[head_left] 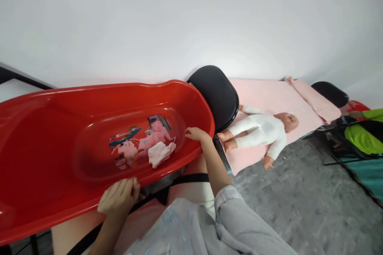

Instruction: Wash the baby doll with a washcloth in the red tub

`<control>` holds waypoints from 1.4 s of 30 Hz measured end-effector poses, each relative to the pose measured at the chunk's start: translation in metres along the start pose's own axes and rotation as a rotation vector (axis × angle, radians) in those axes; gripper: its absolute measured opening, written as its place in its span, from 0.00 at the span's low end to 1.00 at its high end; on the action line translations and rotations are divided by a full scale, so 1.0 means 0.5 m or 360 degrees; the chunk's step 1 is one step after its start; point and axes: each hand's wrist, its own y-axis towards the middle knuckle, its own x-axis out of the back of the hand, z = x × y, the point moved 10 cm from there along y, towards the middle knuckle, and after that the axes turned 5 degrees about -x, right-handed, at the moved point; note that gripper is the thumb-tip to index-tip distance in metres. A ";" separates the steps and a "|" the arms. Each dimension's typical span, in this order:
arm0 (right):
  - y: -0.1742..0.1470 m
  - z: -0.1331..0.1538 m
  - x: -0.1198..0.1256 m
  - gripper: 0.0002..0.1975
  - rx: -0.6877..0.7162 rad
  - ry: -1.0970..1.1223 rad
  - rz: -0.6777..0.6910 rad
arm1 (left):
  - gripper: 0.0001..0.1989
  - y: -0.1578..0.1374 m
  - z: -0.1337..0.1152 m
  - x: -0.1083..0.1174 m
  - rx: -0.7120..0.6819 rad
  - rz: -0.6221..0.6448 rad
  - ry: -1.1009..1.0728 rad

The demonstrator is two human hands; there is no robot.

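Left hand (119, 196) curls at tub (54, 135) rim, grip unclear; right hand (196, 134) hangs loose, empty over tub; cloth (160, 153) inside and clothed doll (261, 127) on mat (266, 93) lie untouched.

Cloth (161, 153) in the tub (44, 139), chair (217, 97) to its right, doll (261, 125) (on a mat (269, 93)) farther right.

Red tub (60, 143) at nine o'clock, a cloth (161, 154) inside. A person's left hand (119, 197) curls at its near rim, toward seven; the right (196, 133) hovers over its end, just below center. At three, a white-clad doll (261, 126) lies on a pink mat (263, 93).
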 end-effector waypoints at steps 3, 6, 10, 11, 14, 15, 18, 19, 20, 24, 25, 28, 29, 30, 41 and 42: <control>0.000 0.002 0.002 0.18 0.0009 0.0014 -0.0017 | 0.15 -0.002 0.002 0.001 0.0006 0.0005 0.0014; 0.000 0.001 0.003 0.18 0.0004 0.0002 -0.0037 | 0.16 -0.007 0.004 0.001 0.0009 0.0021 0.0019; 0.000 0.003 -0.002 0.18 0.0019 -0.0040 -0.0012 | 0.14 -0.012 0.002 -0.004 -0.0002 0.0053 0.0014; 0.000 0.004 -0.003 0.18 0.0021 -0.0044 -0.0005 | 0.14 -0.012 0.002 -0.003 0.0001 0.0044 0.0004; 0.001 0.003 -0.003 0.18 0.0024 -0.0027 -0.0013 | 0.14 -0.010 0.002 -0.002 0.0007 0.0019 -0.0011; 0.002 0.003 -0.003 0.18 0.0026 -0.0020 -0.0021 | 0.14 -0.009 0.001 -0.001 0.0003 0.0012 -0.0010; 0.004 0.001 -0.002 0.16 0.0031 -0.0016 -0.0042 | 0.14 -0.009 0.001 -0.004 0.0001 0.0027 -0.0005; 0.005 0.000 -0.003 0.16 0.0030 -0.0019 -0.0043 | 0.14 -0.010 0.000 -0.004 -0.0001 0.0024 -0.0004; 0.006 -0.001 -0.004 0.16 0.0029 -0.0023 -0.0042 | 0.14 -0.012 0.000 -0.005 -0.0003 0.0030 -0.0005; 0.008 -0.003 -0.006 0.17 0.0036 -0.0016 -0.0041 | 0.13 -0.023 0.003 -0.009 -0.0003 0.0047 0.0008; 0.009 -0.003 -0.005 0.17 0.0039 -0.0008 -0.0046 | 0.13 -0.025 0.004 -0.011 -0.0003 0.0056 0.0008; 0.009 -0.003 -0.005 0.15 0.0044 -0.0004 -0.0055 | 0.13 -0.030 0.004 -0.012 -0.0015 0.0046 0.0001; 0.009 -0.003 -0.005 0.15 0.0047 -0.0011 -0.0056 | 0.13 -0.030 0.004 -0.012 -0.0018 0.0045 0.0003; 0.009 -0.002 -0.005 0.15 0.0048 -0.0021 -0.0058 | 0.12 -0.030 0.004 -0.013 -0.0022 0.0052 0.0005; 0.015 -0.002 -0.030 0.17 0.0042 -0.0161 0.0034 | 0.14 -0.039 0.012 -0.030 0.0023 0.0182 -0.0055; 0.016 -0.001 -0.030 0.17 0.0042 -0.0152 0.0033 | 0.14 -0.041 0.014 -0.032 0.0027 0.0191 -0.0071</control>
